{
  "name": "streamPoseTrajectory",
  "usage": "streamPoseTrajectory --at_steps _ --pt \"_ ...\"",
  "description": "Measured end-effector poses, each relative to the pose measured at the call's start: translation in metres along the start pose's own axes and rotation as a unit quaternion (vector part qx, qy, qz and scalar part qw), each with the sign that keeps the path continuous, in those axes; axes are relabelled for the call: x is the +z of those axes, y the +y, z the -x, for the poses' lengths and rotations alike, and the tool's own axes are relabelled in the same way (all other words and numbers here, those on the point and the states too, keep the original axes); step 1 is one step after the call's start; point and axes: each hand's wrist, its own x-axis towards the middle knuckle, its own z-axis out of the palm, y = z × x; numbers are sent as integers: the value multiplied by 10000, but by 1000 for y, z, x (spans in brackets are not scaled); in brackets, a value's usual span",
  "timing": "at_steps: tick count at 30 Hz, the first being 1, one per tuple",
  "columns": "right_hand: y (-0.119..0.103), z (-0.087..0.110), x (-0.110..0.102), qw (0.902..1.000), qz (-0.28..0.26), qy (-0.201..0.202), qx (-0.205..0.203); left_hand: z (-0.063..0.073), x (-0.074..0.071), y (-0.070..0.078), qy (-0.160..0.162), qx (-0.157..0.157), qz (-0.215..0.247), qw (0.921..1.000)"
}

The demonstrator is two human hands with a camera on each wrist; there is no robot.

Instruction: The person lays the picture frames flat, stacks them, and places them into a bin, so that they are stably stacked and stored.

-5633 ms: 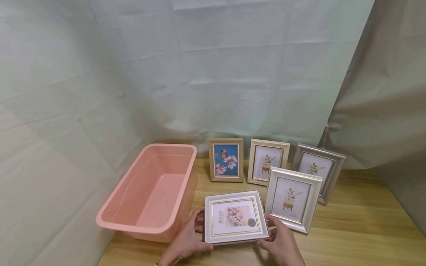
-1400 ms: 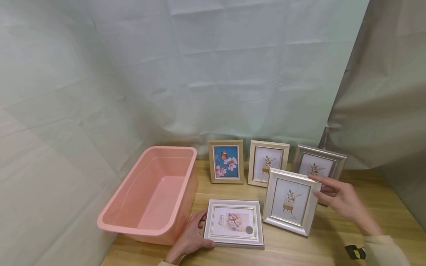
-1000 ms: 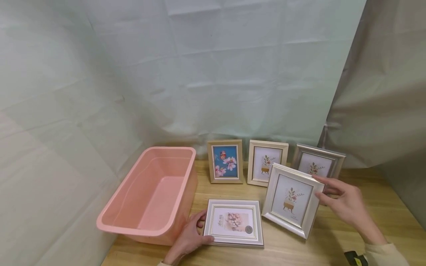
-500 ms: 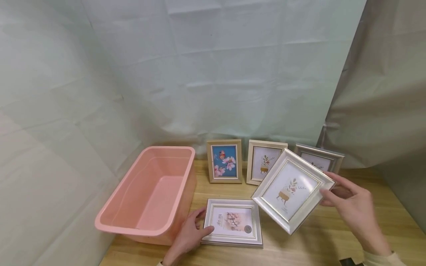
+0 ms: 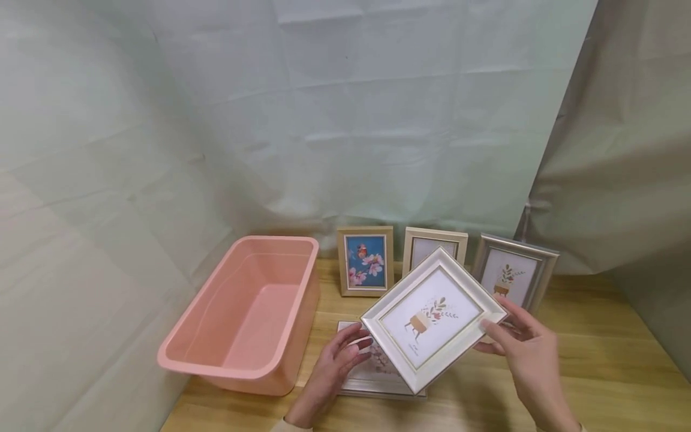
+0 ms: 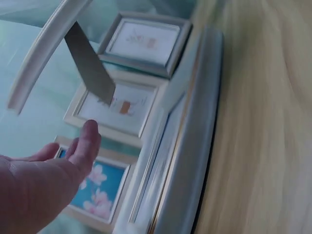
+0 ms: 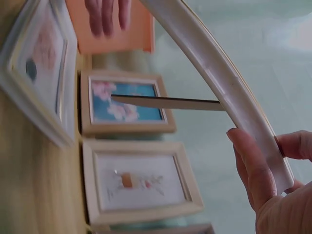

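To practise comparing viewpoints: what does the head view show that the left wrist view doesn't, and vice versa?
Only the head view: pink tub, right hand, plant picture in the held frame.
Only the left wrist view: support leg behind the held frame.
Both: left hand, held frame, flat-lying frame, blossom frame, cream frame, grey frame and wooden table.

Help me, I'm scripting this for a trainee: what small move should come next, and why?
Probably bring the left hand to the free edge of the raised frame: only the right hand grips it, tilted over the flat frame, its stand jutting out, while the left hand, close by, holds nothing.
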Motion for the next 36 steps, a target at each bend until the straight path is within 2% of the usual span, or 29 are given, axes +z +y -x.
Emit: streamPoseTrajectory --at_steps 2,4,7,10,13,20,24,29,31,36 --pt "4 5 6 9999 -1 59 89 -3 2 -2 -320 52 628 9975" --pt "8 10 12 9998 -27 101 151 -6 5 -4 -422 -67 1034 9937" --pt "13 16 19 9996 -131 126 213 -8 9 -6 -362 -313 1334 9899" --pt "15 21 24 9995 -167 137 233 -9 11 -8 -211 -422 1415 9888" --pt "15 24 27 9996 -122 150 220 -9 12 -9 -112 -411 1357 9898" --pt "16 27 29 9997 -103 162 158 -9 13 -11 -26 -614 1219 9906" --pt "17 27 29 9995 -63 231 203 -10 12 -14 99 -419 1115 9928" --pt "19 25 30 9990 -124 339 259 -10 13 -11 591 -148 745 9954" --pt "20 25 29 9987 -126 390 298 -10 14 -10 830 -23 572 9949" --pt "23 23 28 9979 -112 496 398 -12 16 -9 1175 442 147 9920"
